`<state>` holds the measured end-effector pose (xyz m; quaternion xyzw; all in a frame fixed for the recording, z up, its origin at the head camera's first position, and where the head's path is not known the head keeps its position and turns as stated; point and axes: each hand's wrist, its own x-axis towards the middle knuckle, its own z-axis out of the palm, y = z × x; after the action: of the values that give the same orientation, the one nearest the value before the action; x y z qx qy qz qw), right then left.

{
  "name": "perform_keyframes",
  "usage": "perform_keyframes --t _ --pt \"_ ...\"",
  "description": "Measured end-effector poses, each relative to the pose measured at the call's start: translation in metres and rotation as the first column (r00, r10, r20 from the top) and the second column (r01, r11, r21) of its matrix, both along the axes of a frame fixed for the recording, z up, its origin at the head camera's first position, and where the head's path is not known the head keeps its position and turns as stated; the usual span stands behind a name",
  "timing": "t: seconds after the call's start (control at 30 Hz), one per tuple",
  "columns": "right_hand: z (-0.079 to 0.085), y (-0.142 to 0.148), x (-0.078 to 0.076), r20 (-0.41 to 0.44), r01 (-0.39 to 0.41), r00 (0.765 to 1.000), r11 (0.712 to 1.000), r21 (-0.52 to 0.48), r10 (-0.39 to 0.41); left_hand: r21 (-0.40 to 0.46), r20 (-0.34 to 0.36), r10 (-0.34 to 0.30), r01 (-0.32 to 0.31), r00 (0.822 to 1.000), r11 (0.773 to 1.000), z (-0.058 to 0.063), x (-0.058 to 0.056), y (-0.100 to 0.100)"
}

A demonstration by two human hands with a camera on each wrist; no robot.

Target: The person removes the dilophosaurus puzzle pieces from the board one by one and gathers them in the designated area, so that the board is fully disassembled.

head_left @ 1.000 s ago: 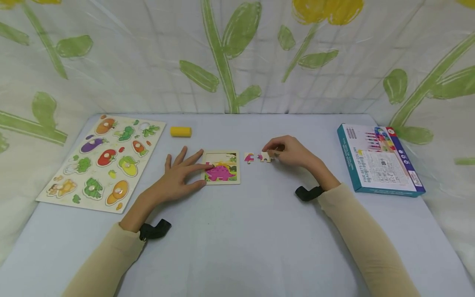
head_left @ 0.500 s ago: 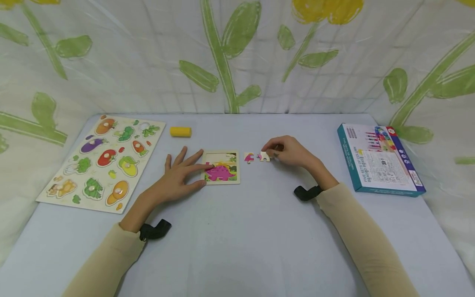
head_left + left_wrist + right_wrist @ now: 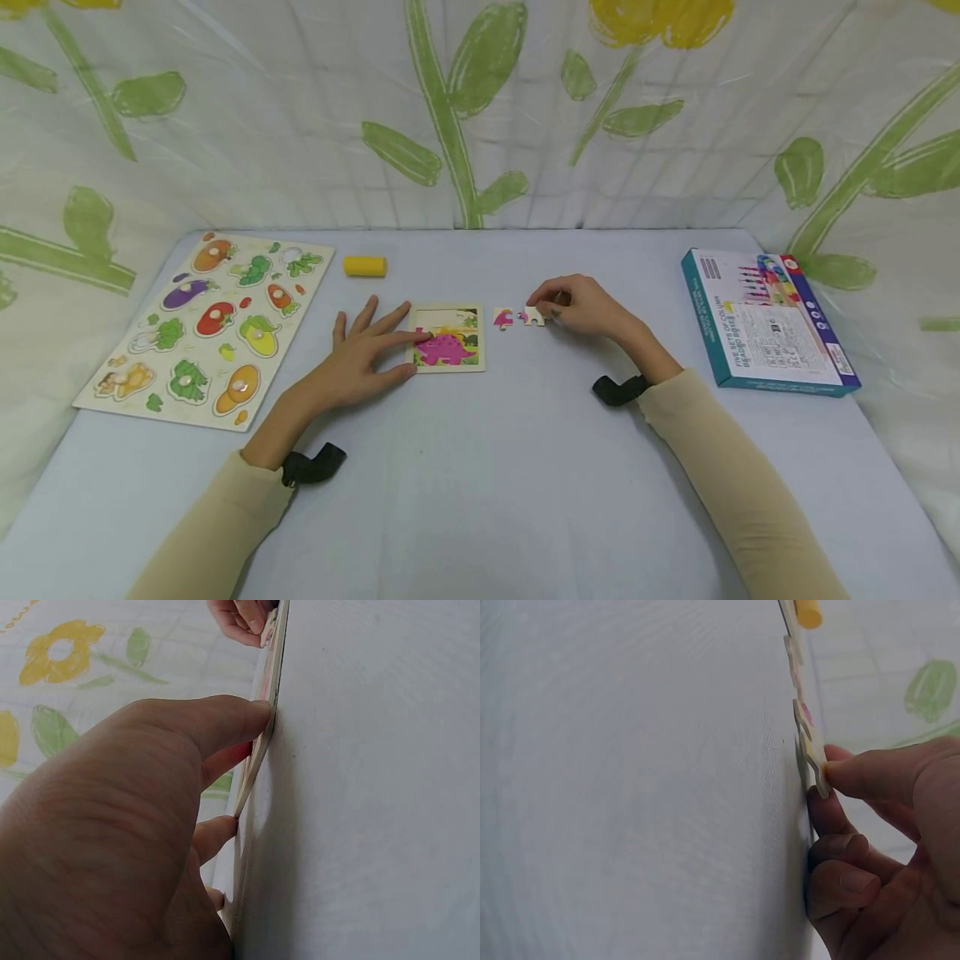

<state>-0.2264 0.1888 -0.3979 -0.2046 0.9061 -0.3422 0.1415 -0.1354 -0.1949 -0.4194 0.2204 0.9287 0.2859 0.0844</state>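
Observation:
A small square jigsaw puzzle tray [image 3: 482, 354] with a pink dinosaur picture lies at mid-table. My left hand [image 3: 360, 360] spreads its fingers over the tray's left side, index fingertip on the picture and thumb at the lower left edge. In the left wrist view, the thumb presses on the rim [image 3: 251, 780]. To the tray's right, my right hand [image 3: 581, 307] pinches a jigsaw piece [image 3: 534, 316] between thumb and fingers. The right wrist view shows that piece tilted, its near end raised from the table. A pink jigsaw piece [image 3: 503, 317] lies loose between it and the tray.
A vegetable knob-puzzle board [image 3: 225, 337] lies at the left. Behind the tray is a yellow cylinder [image 3: 365, 267]. A teal and white box [image 3: 772, 325] lies at the right. A flower-painted sheet [image 3: 315, 108] hangs behind the table.
My right hand has shifted slightly left with the pinched piece, toward the loose pink one. The left hand and the tray stay where they were.

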Motion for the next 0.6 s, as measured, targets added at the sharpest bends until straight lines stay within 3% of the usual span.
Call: perform_keyframes --t 0.6 --pt "-0.0013 -0.0052 -0.0002 -0.025 0.003 1.0 1.0 -0.009 -0.003 0.008 -0.001 -0.001 0.001 1.0 1.0 0.0005 0.0005 0.0008"
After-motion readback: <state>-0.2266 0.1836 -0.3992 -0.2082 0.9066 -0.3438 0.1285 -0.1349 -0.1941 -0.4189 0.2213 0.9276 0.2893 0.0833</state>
